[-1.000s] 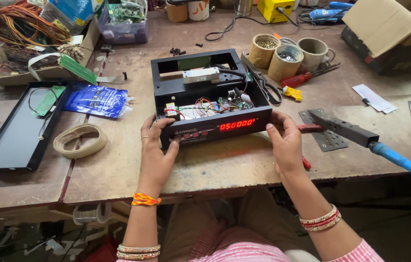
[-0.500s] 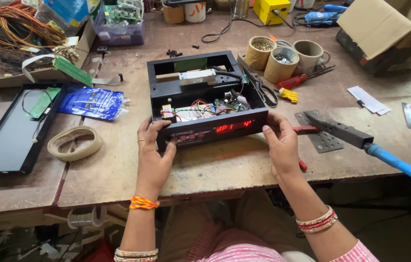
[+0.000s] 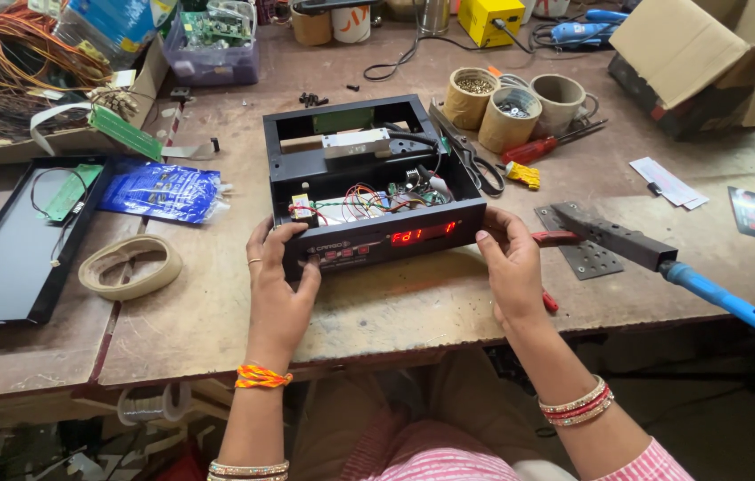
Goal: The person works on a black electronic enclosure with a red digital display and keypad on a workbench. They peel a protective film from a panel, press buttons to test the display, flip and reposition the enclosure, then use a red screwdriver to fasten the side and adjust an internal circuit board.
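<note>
An open black electronic scale housing [image 3: 306, 165] sits in the middle of the wooden workbench [image 3: 413, 307], with coloured wires and a small circuit board inside and a lit red display [image 3: 424, 233] on its front panel. My left hand [image 3: 277, 283] grips the front left corner, thumb near the panel buttons. At the front right corner my right hand [image 3: 509, 265] presses against the housing.
A tape roll [image 3: 130, 265] and a black tray [image 3: 12, 258] lie left, with a blue packet [image 3: 162, 191] behind. Three cups of screws [image 3: 507, 114], scissors [image 3: 466, 156], a red screwdriver [image 3: 542, 144], a blue-handled tool [image 3: 662, 258] and a cardboard box [image 3: 707, 62] are at the right.
The digits on the red display have changed. Both hands stay on the housing's front corners; the view has shifted slightly.
</note>
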